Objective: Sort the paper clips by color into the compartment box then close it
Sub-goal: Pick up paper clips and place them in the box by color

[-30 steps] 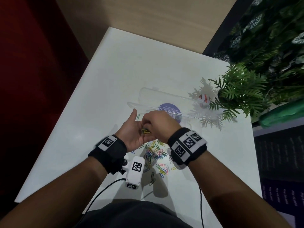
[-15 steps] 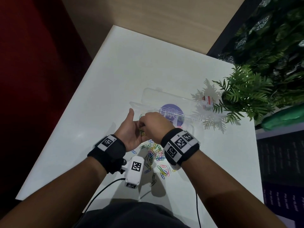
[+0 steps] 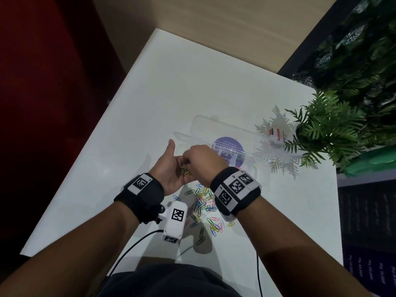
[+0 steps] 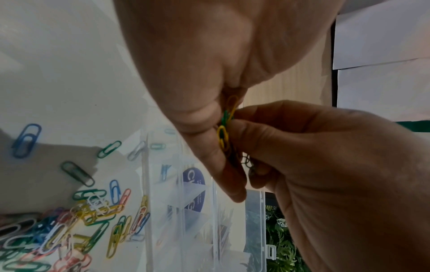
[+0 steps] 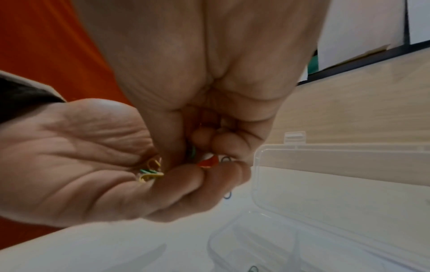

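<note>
My left hand point(image 3: 177, 162) is palm up and cupped above the white table, with several yellow and green paper clips point(image 3: 185, 171) lying in it. My right hand point(image 3: 199, 159) reaches in from the right and pinches at that bunch of clips point(image 4: 223, 135) with its fingertips. The left fingers point(image 5: 186, 184) curl up under the clips point(image 5: 151, 173). Just beyond the hands the clear compartment box point(image 3: 214, 127) lies open, its lid bearing a purple round sticker point(image 3: 230, 150). A mixed-colour pile of loose clips point(image 3: 203, 205) lies on the table below my wrists.
A potted fern point(image 3: 321, 133) stands at the table's right edge, with a small red-and-white item point(image 3: 276, 133) beside it. A white wrist camera point(image 3: 175, 219) and its cable hang under my left wrist. Two dark clips point(image 3: 200, 235) lie apart, nearer me. The table's left edge drops off.
Both hands stayed together and drifted slightly toward the box. The right fingertips shifted a little along the left palm among the clips. The pile on the table is unchanged.
</note>
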